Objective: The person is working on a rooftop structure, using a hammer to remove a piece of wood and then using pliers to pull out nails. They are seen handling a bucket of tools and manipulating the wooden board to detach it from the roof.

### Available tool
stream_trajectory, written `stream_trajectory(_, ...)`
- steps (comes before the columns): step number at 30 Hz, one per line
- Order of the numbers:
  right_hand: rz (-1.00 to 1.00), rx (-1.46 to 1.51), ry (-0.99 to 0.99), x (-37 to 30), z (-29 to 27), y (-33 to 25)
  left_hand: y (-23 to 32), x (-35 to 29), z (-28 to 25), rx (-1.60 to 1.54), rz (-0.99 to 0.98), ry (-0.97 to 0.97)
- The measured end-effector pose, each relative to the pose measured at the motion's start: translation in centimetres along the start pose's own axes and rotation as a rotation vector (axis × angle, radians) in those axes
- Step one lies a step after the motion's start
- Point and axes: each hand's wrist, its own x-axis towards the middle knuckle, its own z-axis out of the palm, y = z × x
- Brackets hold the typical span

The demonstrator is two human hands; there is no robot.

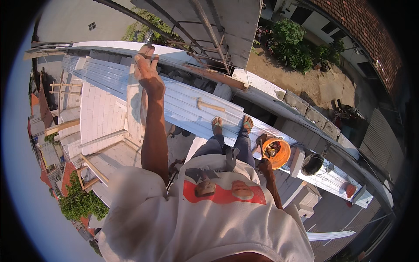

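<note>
My left hand [149,75] is raised at the far left with its fingers stretched out, over a narrow upright concrete piece [134,94] and near the white wall edge. Whether its fingertips touch anything is hard to see. Low on the right, my right hand [264,166] is closed round the handle of a hammer [261,140], whose dark head points up beside an orange bucket [283,153] of mixed small items. A second hammer [211,105] with a wooden handle lies on the pale corrugated metal sheet [183,102], just beyond my bare feet.
Steel reinforcing bars [205,26] rise beside a concrete slab ahead. A black bucket [312,164] and a small red container [350,189] stand farther right on the sheeting. Beyond the wall edge [301,105] lies a much lower yard with plants; rooftops lie far below at left.
</note>
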Motion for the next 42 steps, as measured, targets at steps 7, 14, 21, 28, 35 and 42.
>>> stream_trajectory(7, -0.123, 0.107, 0.062, 4.4, -3.7, 5.1, 2.3, 7.8, 8.8, -0.260, 0.185, -0.009)
stream_trajectory(14, -0.009, 0.186, 0.071, 1.2, -6.5, 4.1, 4.2, 6.8, 11.2, -0.093, 0.190, 0.111)
stream_trajectory(21, 0.055, 0.468, -0.065, 8.3, -2.1, 21.4, 2.3, 10.2, 10.4, -0.215, 0.116, 0.062)
stream_trajectory(28, 0.055, 0.180, -0.028, 5.0, -2.4, 14.9, 4.2, 8.2, 12.8, -0.110, 0.166, 0.100)
stream_trajectory(35, 0.005, 0.096, -0.039, 6.5, -3.0, 12.5, 5.0, 6.9, 15.2, -0.048, 0.183, 0.133)
stream_trajectory(42, 0.029, -0.038, 0.002, 3.3, -5.4, 2.7, 3.3, 8.9, 14.1, -0.236, 0.151, 0.062)
